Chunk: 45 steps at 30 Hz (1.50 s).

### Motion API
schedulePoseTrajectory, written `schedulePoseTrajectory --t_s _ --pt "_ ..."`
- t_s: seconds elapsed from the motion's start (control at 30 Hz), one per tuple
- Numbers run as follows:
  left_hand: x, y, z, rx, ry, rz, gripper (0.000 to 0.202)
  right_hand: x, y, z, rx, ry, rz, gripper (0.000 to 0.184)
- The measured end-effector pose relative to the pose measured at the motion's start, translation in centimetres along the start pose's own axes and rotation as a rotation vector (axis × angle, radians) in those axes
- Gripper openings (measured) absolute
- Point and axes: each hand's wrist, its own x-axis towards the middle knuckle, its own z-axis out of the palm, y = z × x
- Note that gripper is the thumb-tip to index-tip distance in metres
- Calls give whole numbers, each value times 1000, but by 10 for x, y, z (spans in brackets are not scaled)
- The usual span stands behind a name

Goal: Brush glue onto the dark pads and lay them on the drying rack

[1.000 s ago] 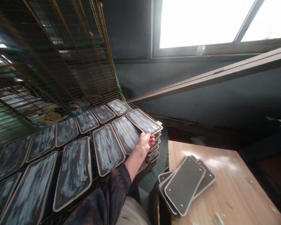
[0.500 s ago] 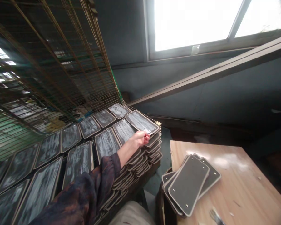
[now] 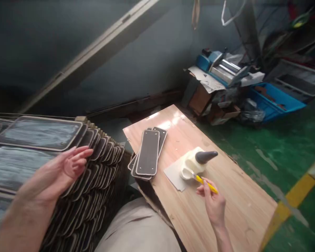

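Observation:
My left hand (image 3: 72,164) is open, its fingers loosely bent and holding nothing, at the right edge of a stack of dark rounded panels. The top panel (image 3: 39,131), just beyond that hand, has streaky whitish smears on its face. My right hand (image 3: 212,201) grips a yellow-handled brush (image 3: 205,183). The brush's far end dips into the mouth of a cream-coloured plastic container (image 3: 187,168), so its bristles are hidden. Beside the container lies a bottle with a dark pointed nozzle (image 3: 206,156). Both rest over a pale card (image 3: 175,175).
Several unsmeared dark panels (image 3: 148,152) lie fanned at the left edge of the wooden board (image 3: 236,206). A blue roller machine (image 3: 225,71) stands on boxes at the back. A blue crate (image 3: 278,105) sits on the green floor. A slanted beam crosses the wall.
The view has swung right. My left hand has let go of the top panel's edge and opened. My right hand, with the brush at the container, has come into view.

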Motion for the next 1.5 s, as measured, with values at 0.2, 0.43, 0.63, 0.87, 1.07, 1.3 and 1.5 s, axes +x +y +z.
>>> schedulePoseTrajectory --t_s 0.2,0.43,0.63,0.87,1.07,1.3,1.5 --pt "-15 -145 37 303 -265 -319 48 12 5 10 -89 -79 -12 45" --pt "-1 -261 18 580 -309 -364 51 48 28 36 -253 -161 21 44" --pt "61 -259 12 863 -170 -63 35 60 46 34 -155 -229 111 51" --pt "141 -217 57 1248 29 255 46 55 30 -2 -225 -270 153 49" --pt "159 -216 73 1431 -9 303 69 49 16 -10 -584 -211 58 38" --pt "169 -221 86 1663 -96 228 94 98 -9 -9 -308 250 -3 77" --pt "182 -219 91 1563 -119 96 98 131 -18 17 -417 296 51 55"
